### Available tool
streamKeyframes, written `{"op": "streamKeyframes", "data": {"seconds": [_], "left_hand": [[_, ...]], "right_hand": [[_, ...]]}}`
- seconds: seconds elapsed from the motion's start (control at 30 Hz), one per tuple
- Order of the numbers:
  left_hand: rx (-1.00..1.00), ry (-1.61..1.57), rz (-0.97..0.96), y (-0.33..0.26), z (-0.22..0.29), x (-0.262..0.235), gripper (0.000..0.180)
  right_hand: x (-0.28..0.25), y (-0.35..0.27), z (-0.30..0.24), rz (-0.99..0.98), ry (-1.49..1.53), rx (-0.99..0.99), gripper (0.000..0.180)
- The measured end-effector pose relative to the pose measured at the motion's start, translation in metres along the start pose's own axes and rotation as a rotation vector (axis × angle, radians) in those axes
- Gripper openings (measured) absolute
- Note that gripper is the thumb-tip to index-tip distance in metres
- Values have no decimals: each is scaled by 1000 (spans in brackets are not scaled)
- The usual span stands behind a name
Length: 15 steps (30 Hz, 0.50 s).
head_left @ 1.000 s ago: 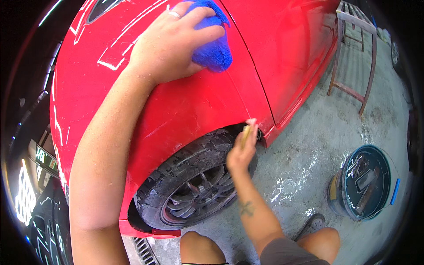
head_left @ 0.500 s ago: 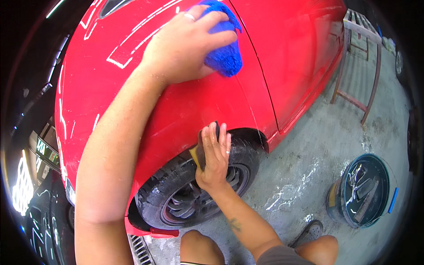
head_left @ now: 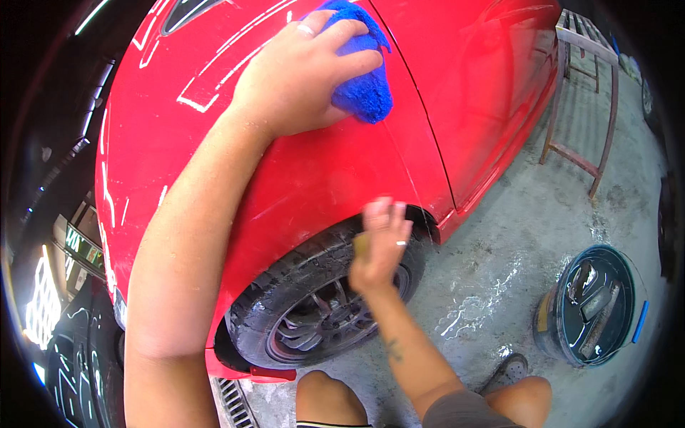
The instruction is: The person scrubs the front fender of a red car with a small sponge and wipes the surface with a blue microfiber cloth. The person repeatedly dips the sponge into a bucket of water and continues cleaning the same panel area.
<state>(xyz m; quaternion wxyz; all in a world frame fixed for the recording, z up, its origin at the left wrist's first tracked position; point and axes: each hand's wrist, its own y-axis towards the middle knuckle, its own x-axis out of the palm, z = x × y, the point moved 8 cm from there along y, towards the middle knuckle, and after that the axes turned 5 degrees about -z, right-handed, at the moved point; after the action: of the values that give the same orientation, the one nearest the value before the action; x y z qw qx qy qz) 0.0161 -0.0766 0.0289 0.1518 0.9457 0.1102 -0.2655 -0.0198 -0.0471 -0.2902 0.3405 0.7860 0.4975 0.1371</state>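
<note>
the left hand (head_left: pixel 303 78) grips a blue cloth (head_left: pixel 366 96) on the red fender (head_left: pixel 325 175); farther down, the blurred right hand (head_left: pixel 382 253) holds a yellowish pad (head_left: pixel 362 246) by the wheel (head_left: pixel 325 314); the work seems under way, how much is done or left unclear

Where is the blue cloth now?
At the top of the head view, just right of centre, the blue cloth sits under the left-hand fingers on the red car.

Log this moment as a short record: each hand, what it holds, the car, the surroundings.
Left hand: gripping a blue cloth against the red car
Right hand: blurred, yellowish pad at thumb side, grip unclear
Wheel: dark, multi-spoke, below the fender
Bucket: upright on wet floor, objects inside
</note>
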Motion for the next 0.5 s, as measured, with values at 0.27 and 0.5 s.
{"op": "streamKeyframes", "data": {"seconds": [0.27, 0.5], "left_hand": [[18, 0, 26, 2, 4, 3, 73], [31, -53, -25, 15, 13, 0, 69]], "right_hand": [[2, -5, -62, -78, 182, -32, 89], [-23, -16, 138, 241, 70, 430, 61]]}}
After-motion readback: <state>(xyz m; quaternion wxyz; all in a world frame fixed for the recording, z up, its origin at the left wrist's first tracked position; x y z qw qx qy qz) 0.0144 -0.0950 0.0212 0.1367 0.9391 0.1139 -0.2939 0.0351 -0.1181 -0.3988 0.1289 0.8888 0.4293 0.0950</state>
